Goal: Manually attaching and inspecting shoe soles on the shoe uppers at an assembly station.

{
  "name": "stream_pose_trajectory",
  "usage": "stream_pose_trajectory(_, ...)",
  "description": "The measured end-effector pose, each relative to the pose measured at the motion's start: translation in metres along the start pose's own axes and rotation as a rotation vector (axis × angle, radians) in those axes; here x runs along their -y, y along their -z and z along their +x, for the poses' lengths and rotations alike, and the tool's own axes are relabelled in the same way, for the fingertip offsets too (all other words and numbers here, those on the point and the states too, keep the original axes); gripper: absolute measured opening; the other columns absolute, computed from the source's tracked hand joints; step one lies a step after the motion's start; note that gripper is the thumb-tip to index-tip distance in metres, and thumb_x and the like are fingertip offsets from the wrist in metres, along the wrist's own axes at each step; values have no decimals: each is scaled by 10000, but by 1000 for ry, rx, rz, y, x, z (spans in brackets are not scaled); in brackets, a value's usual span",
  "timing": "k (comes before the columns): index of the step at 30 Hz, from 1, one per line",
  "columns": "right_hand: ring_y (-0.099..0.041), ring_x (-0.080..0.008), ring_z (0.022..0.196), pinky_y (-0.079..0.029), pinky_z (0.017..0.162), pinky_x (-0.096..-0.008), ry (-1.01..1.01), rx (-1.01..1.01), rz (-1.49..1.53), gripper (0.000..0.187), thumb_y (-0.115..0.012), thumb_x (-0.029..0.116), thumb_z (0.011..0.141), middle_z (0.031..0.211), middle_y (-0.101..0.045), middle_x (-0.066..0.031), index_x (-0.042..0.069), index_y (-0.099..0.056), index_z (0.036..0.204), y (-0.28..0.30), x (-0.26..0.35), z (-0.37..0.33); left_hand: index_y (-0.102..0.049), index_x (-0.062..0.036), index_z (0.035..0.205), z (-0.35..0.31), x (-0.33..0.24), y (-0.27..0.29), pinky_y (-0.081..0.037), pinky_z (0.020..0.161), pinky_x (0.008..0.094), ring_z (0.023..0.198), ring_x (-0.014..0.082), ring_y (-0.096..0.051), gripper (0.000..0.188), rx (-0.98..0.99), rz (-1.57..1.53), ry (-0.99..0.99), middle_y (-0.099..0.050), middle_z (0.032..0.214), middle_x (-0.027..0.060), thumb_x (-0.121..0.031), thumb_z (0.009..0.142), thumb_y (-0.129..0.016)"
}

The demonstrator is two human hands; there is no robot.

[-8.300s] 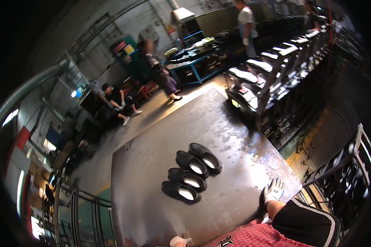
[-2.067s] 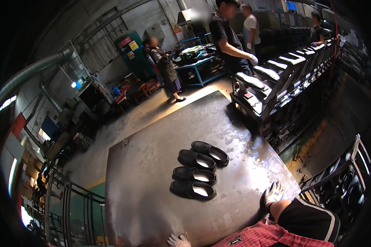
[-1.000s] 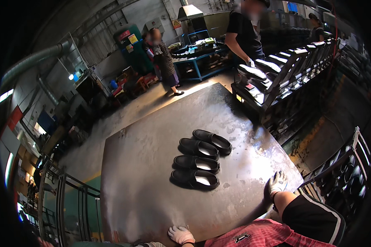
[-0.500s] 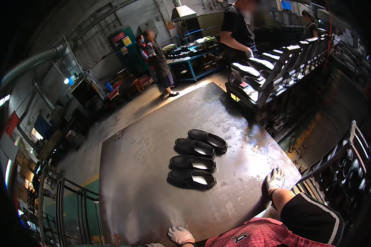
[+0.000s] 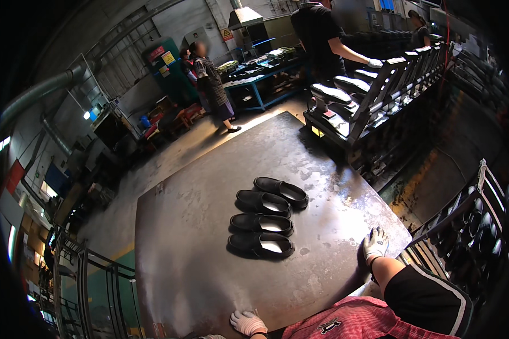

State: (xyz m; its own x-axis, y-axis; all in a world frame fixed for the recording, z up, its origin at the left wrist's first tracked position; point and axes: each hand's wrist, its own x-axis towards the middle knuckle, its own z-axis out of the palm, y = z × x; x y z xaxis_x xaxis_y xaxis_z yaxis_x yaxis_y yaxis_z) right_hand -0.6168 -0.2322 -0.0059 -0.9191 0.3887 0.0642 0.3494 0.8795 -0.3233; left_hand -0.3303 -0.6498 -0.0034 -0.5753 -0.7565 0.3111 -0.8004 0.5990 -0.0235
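Head view, sole view. Four black shoes lie soles down on the grey metal surface, side by side in a slanting row near its middle. Toes point left; pale insoles show in the openings at the right. The farthest shoe sits somewhat further right than the other three. Whether neighbouring shoes touch: cannot tell.

Left hand, gloved: rests at the near edge of the surface, fingers loosely extended, gripping nothing visible. Right hand, gloved: palm down near the right corner, fingers spread, holding nothing. Both well apart from the shoes.

Status (judgement): setting-out looks done, all four facing one way; no shoe lifted or in hand. Whether any handling is left, the view does not show.

Surroundings: a shoe line stands just beyond the far right edge, with a co-worker's gloved hand at it. A loaded rack crowds the right corner, limiting room beside the right hand; a dark metal frame stands off the left edge. Further back: a blue-framed stand, a green cabinet and a standing person.
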Motion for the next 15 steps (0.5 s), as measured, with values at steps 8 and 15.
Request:
stream_pose_trajectory(8,-370,-357,1366,-265,1146,-505,-12,-2,-3,540,-571,362,890,1471,-438,-148,80,-543,1349,-3,-3,-1,-619,-36,1089,8,-9,8,-403,1012,470,1199,327,-486,258,85,-182,232,-550,1257,141,-210,915,-542)
stream_pose_trajectory(15,-368,-366,1367,-260,1148,-510,-7,12,11,532,-569,363,894,1468,-441,-151,85,-543,1347,6,2,-2,-618,-38,1099,10,-9,8,-407,1008,474,1197,328,-490,264,89,-162,230,-554,1250,139,-213,915,-543)
